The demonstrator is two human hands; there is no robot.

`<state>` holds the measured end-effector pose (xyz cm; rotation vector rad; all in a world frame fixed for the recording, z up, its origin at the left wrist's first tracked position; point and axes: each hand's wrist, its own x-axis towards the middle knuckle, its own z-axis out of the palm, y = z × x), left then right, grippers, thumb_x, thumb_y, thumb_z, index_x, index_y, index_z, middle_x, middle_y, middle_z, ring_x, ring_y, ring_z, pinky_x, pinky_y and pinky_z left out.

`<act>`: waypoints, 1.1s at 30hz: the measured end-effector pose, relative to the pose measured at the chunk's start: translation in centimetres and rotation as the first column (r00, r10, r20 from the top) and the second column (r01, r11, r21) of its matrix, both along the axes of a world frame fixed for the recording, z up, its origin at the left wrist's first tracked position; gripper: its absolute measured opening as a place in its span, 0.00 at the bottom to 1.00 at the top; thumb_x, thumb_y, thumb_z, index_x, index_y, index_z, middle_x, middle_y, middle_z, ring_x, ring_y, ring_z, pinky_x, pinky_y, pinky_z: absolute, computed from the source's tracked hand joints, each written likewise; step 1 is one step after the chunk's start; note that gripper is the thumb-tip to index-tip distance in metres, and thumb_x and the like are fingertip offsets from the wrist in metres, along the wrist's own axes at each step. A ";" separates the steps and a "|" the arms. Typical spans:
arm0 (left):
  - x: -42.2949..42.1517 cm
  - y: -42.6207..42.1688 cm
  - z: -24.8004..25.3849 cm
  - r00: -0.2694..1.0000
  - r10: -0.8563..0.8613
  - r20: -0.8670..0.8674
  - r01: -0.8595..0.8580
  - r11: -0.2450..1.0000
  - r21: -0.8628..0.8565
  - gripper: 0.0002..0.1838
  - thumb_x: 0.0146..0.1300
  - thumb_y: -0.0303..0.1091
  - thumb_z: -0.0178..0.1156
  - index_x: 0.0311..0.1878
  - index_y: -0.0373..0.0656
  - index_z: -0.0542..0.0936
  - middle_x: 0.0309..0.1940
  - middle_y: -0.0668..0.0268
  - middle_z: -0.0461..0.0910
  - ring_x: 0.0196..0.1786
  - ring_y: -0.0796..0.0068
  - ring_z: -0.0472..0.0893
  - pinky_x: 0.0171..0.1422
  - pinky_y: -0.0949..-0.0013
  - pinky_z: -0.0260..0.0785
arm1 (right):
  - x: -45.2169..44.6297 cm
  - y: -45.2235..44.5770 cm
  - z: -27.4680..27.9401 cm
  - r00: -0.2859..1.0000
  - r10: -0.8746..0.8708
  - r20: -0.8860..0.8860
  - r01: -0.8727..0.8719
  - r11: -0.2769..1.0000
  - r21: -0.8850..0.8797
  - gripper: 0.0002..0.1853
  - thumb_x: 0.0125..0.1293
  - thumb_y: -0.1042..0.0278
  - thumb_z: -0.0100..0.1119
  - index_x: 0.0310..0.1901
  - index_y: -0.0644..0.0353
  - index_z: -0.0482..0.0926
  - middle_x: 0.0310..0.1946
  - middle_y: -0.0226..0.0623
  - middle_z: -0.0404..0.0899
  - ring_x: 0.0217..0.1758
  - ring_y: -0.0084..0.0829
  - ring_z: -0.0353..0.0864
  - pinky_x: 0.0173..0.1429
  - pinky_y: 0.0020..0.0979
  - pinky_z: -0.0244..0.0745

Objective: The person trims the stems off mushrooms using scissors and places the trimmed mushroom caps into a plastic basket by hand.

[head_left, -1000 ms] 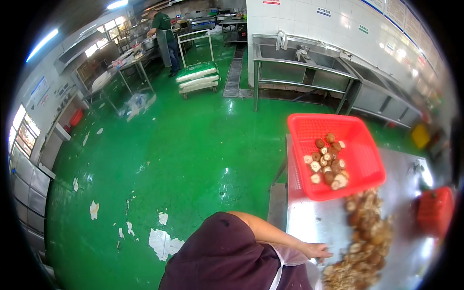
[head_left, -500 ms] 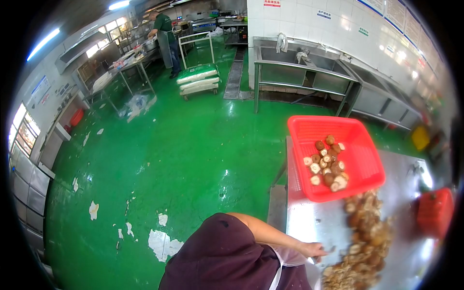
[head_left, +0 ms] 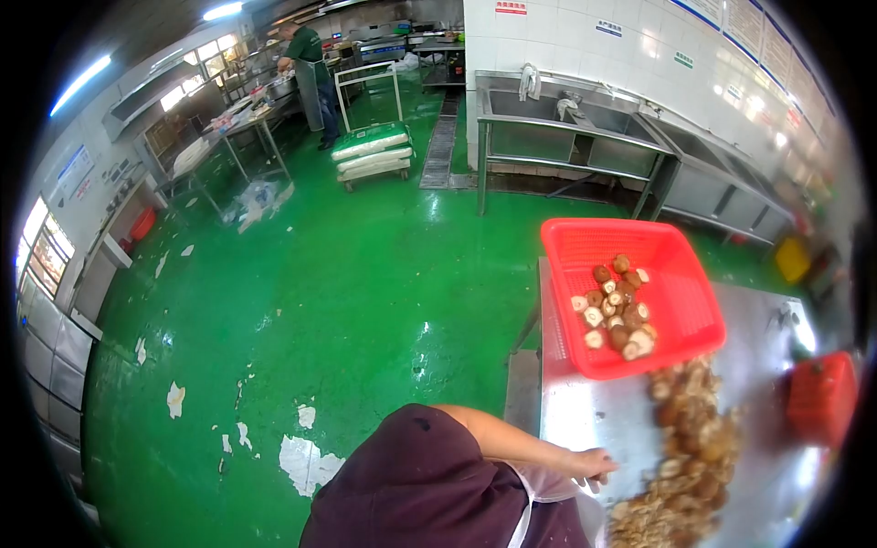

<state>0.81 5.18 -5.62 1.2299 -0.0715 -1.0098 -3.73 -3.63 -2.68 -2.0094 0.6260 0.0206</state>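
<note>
My left hand is over the near left part of the steel table, its fingers curled together. Whatever it may hold is too small or hidden to make out. Just to its right, a long heap of sliced and whole brown mushrooms lies on the metal, blurred in places. Behind the heap, a red plastic basket rests on the table's far end, with brown-capped, pale-stemmed mushrooms inside. My right hand is out of view.
A smaller red container is at the right. Steel sinks line the wall beyond the basket. Farther back, a co-worker stands at a counter near a trolley with white and green sacks. Peeling patches mark the green floor.
My left hand has drawn slightly up and to the left, and its fingers look more curled. The basket and the mushroom heap keep their places on the table.
</note>
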 end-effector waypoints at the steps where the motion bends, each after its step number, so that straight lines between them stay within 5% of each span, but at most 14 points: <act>1: 0.5 0.1 -0.3 1.000 -0.012 -0.026 0.012 1.000 0.001 0.17 0.67 0.47 0.53 0.38 0.41 0.72 0.36 0.60 0.81 0.29 0.70 0.86 0.20 0.71 0.66 | -0.2 -0.1 0.0 1.000 -0.007 0.003 0.007 1.000 0.004 0.13 0.67 0.54 0.52 0.41 0.52 0.80 0.26 0.23 0.76 0.25 0.26 0.75 0.29 0.30 0.70; 4: 1.8 0.7 -1.5 0.997 -0.030 -0.071 0.030 1.000 -0.004 0.10 0.61 0.37 0.55 0.26 0.43 0.70 0.36 0.60 0.80 0.26 0.72 0.84 0.21 0.74 0.67 | -0.5 -0.5 -0.1 1.000 -0.015 0.012 0.015 1.000 0.014 0.13 0.67 0.54 0.52 0.41 0.52 0.81 0.26 0.23 0.76 0.25 0.26 0.75 0.29 0.29 0.70; 6: 2.2 0.5 -1.9 0.990 -0.139 -0.020 0.138 0.990 -0.037 0.09 0.61 0.37 0.57 0.31 0.42 0.73 0.31 0.64 0.79 0.27 0.73 0.84 0.23 0.74 0.70 | -1.0 -0.7 -0.3 1.000 -0.021 0.016 0.021 1.000 0.013 0.13 0.67 0.54 0.52 0.42 0.52 0.81 0.27 0.22 0.76 0.25 0.26 0.75 0.28 0.29 0.70; 10: 5.1 0.4 4.2 0.951 -0.055 0.304 0.102 0.985 -0.139 0.13 0.67 0.44 0.59 0.42 0.43 0.76 0.29 0.69 0.79 0.27 0.76 0.84 0.24 0.75 0.72 | -2.1 -1.3 -0.5 0.998 -0.054 0.028 0.053 0.998 0.029 0.13 0.67 0.54 0.52 0.42 0.52 0.81 0.27 0.22 0.76 0.25 0.26 0.75 0.28 0.29 0.70; 14: 11.5 1.7 11.5 0.852 0.258 0.455 -0.131 0.948 -0.291 0.13 0.71 0.42 0.56 0.49 0.43 0.71 0.33 0.63 0.83 0.24 0.76 0.83 0.19 0.77 0.69 | -1.9 -1.4 -0.4 0.996 -0.081 0.029 0.080 0.996 0.026 0.13 0.67 0.54 0.52 0.42 0.52 0.81 0.27 0.22 0.76 0.25 0.25 0.75 0.28 0.29 0.70; 16: 15.2 2.6 13.7 0.656 0.348 0.670 -0.270 0.937 -0.223 0.12 0.71 0.38 0.56 0.50 0.41 0.71 0.33 0.62 0.81 0.24 0.74 0.81 0.23 0.75 0.72 | -1.9 -1.6 -0.5 0.995 -0.094 0.033 0.093 0.995 0.031 0.13 0.67 0.54 0.52 0.42 0.52 0.81 0.27 0.21 0.76 0.25 0.25 0.75 0.28 0.29 0.70; 17: 16.0 3.6 15.5 0.447 0.303 0.841 -0.401 0.909 -0.115 0.11 0.70 0.35 0.55 0.49 0.39 0.70 0.34 0.61 0.79 0.28 0.72 0.81 0.32 0.70 0.75 | -2.2 -1.6 -0.5 0.994 -0.107 0.030 0.106 0.994 0.034 0.13 0.67 0.54 0.52 0.42 0.51 0.81 0.27 0.21 0.76 0.25 0.25 0.75 0.28 0.29 0.70; 18: 17.3 4.5 16.7 0.521 0.238 0.819 -0.429 0.903 0.010 0.10 0.68 0.29 0.55 0.48 0.36 0.69 0.35 0.58 0.78 0.36 0.69 0.81 0.42 0.66 0.75 | -2.2 -1.6 -0.6 0.992 -0.119 0.031 0.118 0.992 0.040 0.13 0.67 0.54 0.52 0.42 0.51 0.81 0.27 0.21 0.76 0.25 0.25 0.75 0.28 0.29 0.70; 22: 23.8 6.0 12.4 0.205 0.088 0.975 -0.598 0.800 0.053 0.16 0.62 0.21 0.53 0.53 0.32 0.69 0.50 0.50 0.74 0.50 0.56 0.79 0.58 0.56 0.73 | -2.9 -1.9 -0.8 0.986 -0.161 0.032 0.158 0.985 0.063 0.13 0.67 0.53 0.51 0.42 0.51 0.81 0.27 0.21 0.76 0.25 0.25 0.75 0.28 0.29 0.70; 25: 22.1 5.5 13.2 -0.195 -0.397 0.897 -0.897 0.442 0.001 0.21 0.59 0.21 0.55 0.57 0.31 0.69 0.56 0.47 0.71 0.59 0.52 0.74 0.65 0.54 0.68 | -4.1 -2.7 -1.2 0.975 -0.220 0.036 0.215 0.972 0.094 0.13 0.67 0.53 0.51 0.42 0.51 0.81 0.27 0.20 0.76 0.25 0.25 0.75 0.28 0.29 0.71; 29: 16.5 0.4 10.8 -0.246 -0.158 0.956 -0.408 0.912 0.046 0.23 0.58 0.23 0.57 0.58 0.34 0.73 0.61 0.48 0.70 0.67 0.52 0.67 0.69 0.53 0.63 | -9.1 -4.8 -3.7 0.906 -0.423 0.016 0.401 0.871 0.283 0.13 0.67 0.53 0.51 0.42 0.51 0.81 0.27 0.20 0.76 0.25 0.24 0.75 0.28 0.29 0.71; 32: 9.9 -3.1 5.0 -0.389 -0.115 0.914 0.037 0.989 0.140 0.19 0.58 0.27 0.59 0.54 0.36 0.77 0.62 0.50 0.71 0.65 0.52 0.71 0.66 0.54 0.65 | -19.1 -7.4 -9.1 0.647 -0.756 -0.101 0.560 0.381 0.735 0.13 0.68 0.53 0.51 0.43 0.51 0.81 0.27 0.20 0.76 0.25 0.24 0.75 0.28 0.28 0.71; 33: 8.8 -3.8 1.8 -0.263 -0.113 0.958 0.095 0.985 0.143 0.17 0.58 0.28 0.59 0.51 0.36 0.79 0.60 0.49 0.73 0.63 0.52 0.72 0.65 0.55 0.66 | -15.1 -4.2 1.3 0.674 -0.718 -0.172 0.571 0.359 0.738 0.10 0.67 0.59 0.54 0.43 0.51 0.81 0.24 0.20 0.72 0.24 0.18 0.71 0.26 0.26 0.66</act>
